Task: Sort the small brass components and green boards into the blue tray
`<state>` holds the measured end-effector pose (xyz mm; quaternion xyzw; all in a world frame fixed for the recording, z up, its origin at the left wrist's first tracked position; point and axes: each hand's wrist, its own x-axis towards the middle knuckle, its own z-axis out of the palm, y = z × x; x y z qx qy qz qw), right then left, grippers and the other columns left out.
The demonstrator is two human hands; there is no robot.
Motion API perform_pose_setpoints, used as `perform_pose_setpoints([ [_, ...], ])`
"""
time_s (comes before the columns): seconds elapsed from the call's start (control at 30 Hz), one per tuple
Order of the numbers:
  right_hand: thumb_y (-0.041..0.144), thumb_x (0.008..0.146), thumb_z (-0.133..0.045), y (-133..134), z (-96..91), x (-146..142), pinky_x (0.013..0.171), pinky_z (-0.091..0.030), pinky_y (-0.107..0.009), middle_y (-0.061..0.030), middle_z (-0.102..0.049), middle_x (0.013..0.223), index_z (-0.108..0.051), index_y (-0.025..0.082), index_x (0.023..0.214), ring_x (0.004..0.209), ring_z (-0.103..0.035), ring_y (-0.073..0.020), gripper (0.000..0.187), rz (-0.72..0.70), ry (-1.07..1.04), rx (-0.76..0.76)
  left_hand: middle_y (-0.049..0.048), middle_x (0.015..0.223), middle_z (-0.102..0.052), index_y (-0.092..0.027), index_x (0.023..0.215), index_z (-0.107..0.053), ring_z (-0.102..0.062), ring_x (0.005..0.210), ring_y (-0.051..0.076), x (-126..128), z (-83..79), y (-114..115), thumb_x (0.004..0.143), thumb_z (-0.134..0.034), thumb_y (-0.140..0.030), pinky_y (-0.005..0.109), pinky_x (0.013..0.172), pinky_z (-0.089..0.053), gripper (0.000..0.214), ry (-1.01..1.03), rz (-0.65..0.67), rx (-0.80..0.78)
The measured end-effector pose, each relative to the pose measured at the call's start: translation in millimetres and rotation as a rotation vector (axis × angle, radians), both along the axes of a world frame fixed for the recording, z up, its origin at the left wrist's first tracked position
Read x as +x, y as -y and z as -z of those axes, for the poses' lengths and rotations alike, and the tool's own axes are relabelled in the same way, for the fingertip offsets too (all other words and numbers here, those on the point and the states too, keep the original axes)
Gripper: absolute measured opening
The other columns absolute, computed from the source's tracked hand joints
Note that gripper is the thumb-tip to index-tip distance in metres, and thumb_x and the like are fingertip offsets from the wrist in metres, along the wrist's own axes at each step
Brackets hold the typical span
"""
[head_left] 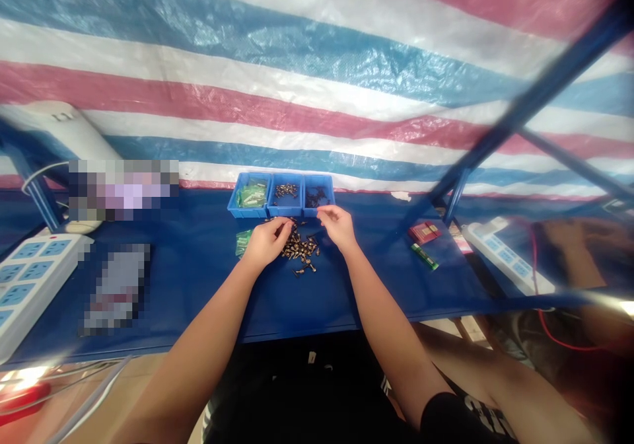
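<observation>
A heap of small brown metal parts [301, 248] lies on the blue table [198, 285] in front of me. My left hand [267, 239] rests at the heap's left edge, fingers curled and pinched on something I cannot make out. My right hand [339, 226] hovers at the heap's upper right, fingertips pinched together near the front of the blue bins; what it holds is too small to see. A small green circuit board [242, 242] lies just left of my left hand.
Three joined blue bins [281, 196] stand behind the heap, holding green boards, brown parts and dark parts. White power strips [30, 279] [505, 256] lie left and right. A red box [424, 232] and green strip [424, 257] sit right. Another person's arm [579, 239] is far right.
</observation>
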<state>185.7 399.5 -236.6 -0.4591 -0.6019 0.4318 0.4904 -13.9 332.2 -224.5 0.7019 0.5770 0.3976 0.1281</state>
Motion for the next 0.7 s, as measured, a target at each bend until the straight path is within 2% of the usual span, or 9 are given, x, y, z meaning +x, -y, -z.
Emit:
perform_pose_setpoints([
  [0.13, 0.026, 0.080, -0.060, 4.5, 1.6, 4.3, 0.073, -0.050, -0.030, -0.0021, -0.071, 0.083, -0.073, 0.021, 0.090, 0.069, -0.061, -0.0151, 0.018, -0.123, 0.314, 0.143, 0.0040, 0.089, -0.073, -0.021, 0.100, -0.069, -0.067, 0.074, 0.018, -0.1, -0.5, 0.5, 0.094, -0.046, -0.044, 0.025, 0.068, -0.048, 0.033, 0.007, 0.007, 0.002],
  [0.3, 0.015, 0.081, -0.058, 7.6, 0.2, 8.0, 0.079, -0.049, -0.032, -0.0041, -0.069, 0.090, -0.075, 0.022, 0.092, 0.078, -0.060, -0.0166, 0.021, -0.288, 0.553, 0.254, 0.0043, 0.090, -0.073, -0.021, 0.100, -0.069, -0.067, 0.075, 0.018, -1.1, 1.8, -0.6, 0.094, -0.045, -0.045, 0.025, 0.069, -0.048, 0.034, -0.008, 0.008, 0.013],
  [0.5, 0.017, 0.086, -0.060, 6.2, 1.2, 10.7, 0.089, -0.045, -0.036, -0.0075, -0.066, 0.098, -0.075, 0.022, 0.096, 0.092, -0.059, -0.0199, 0.018, -0.385, 0.656, 0.337, 0.0039, 0.089, -0.073, -0.020, 0.099, -0.069, -0.066, 0.073, 0.017, -1.7, 4.0, -1.1, 0.094, -0.045, -0.044, 0.024, 0.067, -0.047, 0.034, -0.003, 0.004, 0.012],
  [0.7, 0.025, 0.084, -0.067, 10.5, 1.2, 3.9, 0.088, -0.043, -0.037, -0.0073, -0.063, 0.092, -0.076, 0.023, 0.087, 0.091, -0.057, -0.0206, 0.009, -0.335, 0.686, 0.364, 0.0038, 0.086, -0.072, -0.020, 0.100, -0.068, -0.065, 0.069, 0.016, -2.4, 2.8, -0.5, 0.094, -0.044, -0.044, 0.024, 0.065, -0.046, 0.035, -0.015, 0.002, 0.003],
])
